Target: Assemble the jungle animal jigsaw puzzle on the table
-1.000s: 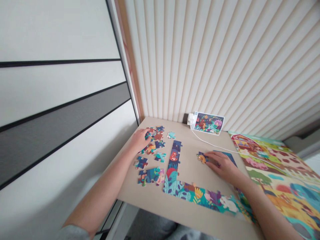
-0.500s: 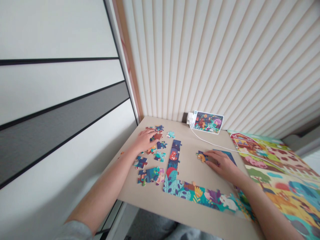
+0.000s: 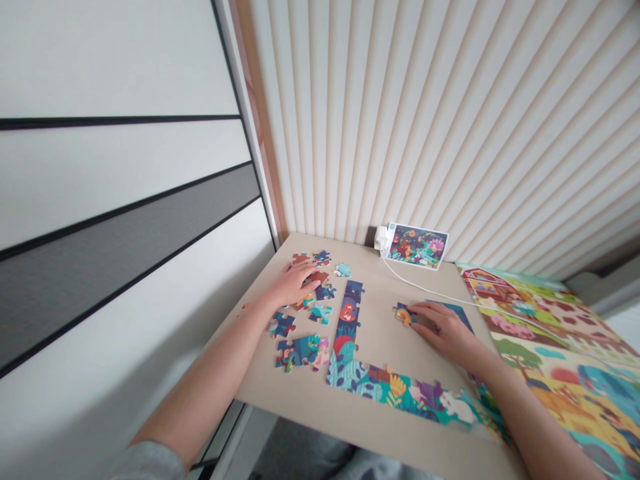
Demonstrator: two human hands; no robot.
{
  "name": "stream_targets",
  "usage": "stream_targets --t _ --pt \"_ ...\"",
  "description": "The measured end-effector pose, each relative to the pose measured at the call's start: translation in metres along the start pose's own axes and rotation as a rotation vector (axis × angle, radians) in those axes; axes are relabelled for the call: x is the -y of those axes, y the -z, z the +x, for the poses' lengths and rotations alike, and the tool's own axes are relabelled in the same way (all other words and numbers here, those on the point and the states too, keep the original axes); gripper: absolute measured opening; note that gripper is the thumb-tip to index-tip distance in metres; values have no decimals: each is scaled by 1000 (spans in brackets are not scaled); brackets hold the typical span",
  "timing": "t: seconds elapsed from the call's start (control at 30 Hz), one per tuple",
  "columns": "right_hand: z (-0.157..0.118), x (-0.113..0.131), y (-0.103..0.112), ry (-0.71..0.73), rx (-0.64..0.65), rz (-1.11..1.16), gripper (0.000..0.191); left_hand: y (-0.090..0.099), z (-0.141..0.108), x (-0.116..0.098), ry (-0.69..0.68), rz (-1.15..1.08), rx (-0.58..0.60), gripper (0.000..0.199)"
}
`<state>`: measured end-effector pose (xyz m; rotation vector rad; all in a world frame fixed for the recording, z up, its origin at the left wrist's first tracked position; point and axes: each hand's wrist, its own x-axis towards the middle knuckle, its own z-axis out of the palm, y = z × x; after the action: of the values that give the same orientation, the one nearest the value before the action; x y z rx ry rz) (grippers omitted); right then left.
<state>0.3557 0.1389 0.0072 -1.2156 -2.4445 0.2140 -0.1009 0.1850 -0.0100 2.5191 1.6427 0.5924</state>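
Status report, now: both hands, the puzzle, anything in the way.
Left hand spread over loose pieces. Right hand at orange-and-navy piece. Joined border lies between hands. White cable beyond right hand, not touching it.

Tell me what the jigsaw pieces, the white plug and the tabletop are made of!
Jigsaw pieces: probably thick cardboard, with smooth printed faces and pale cut edges.
White plug: likely hard, smooth plastic, judging by its boxy shape.
Tabletop: beige and matte, perhaps laminate; no wood grain shows, so I can't be sure.
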Motion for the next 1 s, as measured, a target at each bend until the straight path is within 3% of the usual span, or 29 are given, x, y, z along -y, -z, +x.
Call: stream_targets --t 0.17,0.33,0.43,0.63,0.83,1.0 --pt "0 0 1 -8 5 -2 35 7 2 1 18 37 -80 39" --pt "1 0 1 2 5 -1 35 33 -5 25 267 118 -266 41" --pt "1 0 1 6 0 -4 36 44 -17 43 391 160 -300 38" --pt "1 1 2 15 -1 3 35 44 -31 52 423 158 -191 33" --pt "1 2 2 -7 7 4 36 39 -27 43 232 95 -1 60" --pt "1 1 2 -16 17 7 37 37 -27 43 234 40 35 60"
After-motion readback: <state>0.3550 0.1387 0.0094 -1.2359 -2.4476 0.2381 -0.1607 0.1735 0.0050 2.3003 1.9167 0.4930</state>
